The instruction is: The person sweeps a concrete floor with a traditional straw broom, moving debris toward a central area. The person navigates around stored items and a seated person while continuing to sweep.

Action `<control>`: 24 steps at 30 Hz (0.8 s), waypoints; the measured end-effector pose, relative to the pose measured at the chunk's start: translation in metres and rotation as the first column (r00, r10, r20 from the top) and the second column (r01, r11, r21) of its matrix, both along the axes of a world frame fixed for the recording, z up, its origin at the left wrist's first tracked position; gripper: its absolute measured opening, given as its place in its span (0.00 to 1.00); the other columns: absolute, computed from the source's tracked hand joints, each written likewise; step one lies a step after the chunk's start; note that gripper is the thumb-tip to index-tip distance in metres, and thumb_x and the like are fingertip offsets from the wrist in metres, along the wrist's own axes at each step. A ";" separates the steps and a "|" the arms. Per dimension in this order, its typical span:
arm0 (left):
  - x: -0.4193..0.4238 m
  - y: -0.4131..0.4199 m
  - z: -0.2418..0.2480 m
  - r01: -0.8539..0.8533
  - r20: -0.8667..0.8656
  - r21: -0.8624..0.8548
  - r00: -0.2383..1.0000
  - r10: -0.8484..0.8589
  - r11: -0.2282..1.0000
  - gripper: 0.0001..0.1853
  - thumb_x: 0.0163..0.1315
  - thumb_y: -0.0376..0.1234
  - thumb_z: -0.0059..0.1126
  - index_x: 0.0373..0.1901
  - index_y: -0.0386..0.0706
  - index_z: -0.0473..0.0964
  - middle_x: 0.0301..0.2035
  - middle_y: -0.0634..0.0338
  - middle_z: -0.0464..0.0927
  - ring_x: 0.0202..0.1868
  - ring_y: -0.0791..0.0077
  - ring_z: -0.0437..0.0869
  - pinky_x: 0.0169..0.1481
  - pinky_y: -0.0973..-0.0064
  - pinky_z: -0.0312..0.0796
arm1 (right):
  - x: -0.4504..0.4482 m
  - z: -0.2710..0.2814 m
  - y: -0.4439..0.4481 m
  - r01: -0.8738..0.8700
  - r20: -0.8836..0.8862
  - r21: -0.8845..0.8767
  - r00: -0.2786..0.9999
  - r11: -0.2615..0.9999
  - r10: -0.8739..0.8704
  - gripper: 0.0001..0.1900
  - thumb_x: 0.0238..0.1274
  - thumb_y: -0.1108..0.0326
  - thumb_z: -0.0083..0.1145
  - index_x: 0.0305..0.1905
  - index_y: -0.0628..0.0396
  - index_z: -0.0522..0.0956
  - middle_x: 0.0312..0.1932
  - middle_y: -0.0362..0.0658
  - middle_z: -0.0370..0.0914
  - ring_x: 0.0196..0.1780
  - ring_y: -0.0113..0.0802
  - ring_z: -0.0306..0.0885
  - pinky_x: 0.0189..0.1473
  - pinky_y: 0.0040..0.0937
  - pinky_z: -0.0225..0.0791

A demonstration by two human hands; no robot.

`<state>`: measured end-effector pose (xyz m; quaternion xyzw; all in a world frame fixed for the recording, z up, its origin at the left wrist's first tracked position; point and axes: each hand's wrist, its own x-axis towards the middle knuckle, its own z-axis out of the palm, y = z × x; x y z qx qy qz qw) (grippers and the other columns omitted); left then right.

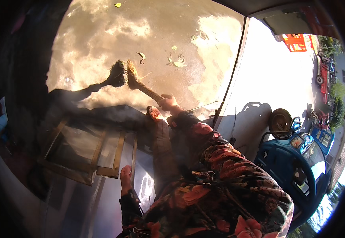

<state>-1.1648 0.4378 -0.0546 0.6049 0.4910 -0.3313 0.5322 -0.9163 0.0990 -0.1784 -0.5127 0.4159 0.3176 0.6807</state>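
Note:
My right hand (pixel 169 104) is closed around the wrapped handle of a straw broom (pixel 142 86). The broom's bristles rest on or just above the sunlit floor (pixel 101 44), beside their own dark shadow. Several leaves (pixel 177 62) lie on the floor beyond the bristles. Down at the lower left, my left hand (pixel 125 175) is by the edge of a glossy panel and a metal frame (pixel 116 154); whether it touches them, and how its fingers are placed, is unclear. One of my shoes (pixel 153 113) shows just left of my right hand.
Framed pieces with brownish bars stand at the lower left. A dark door track or sill (pixel 233 71) crosses the floor on the right. Beyond it are a blue three-wheeled vehicle (pixel 291 166), a wheel (pixel 280 122), red vehicles and an orange structure (pixel 295 43).

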 end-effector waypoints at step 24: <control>0.055 -0.123 0.014 -0.001 -0.098 -0.016 0.995 0.000 1.000 0.18 0.57 0.40 0.47 0.48 0.42 0.67 0.41 0.61 0.73 0.47 0.74 0.71 0.50 0.71 0.62 | 0.140 -0.002 -0.087 -0.152 -0.023 -0.103 0.988 0.983 0.150 0.08 0.45 0.69 0.50 0.31 0.59 0.75 0.15 0.40 0.71 0.13 0.27 0.67 0.14 0.24 0.59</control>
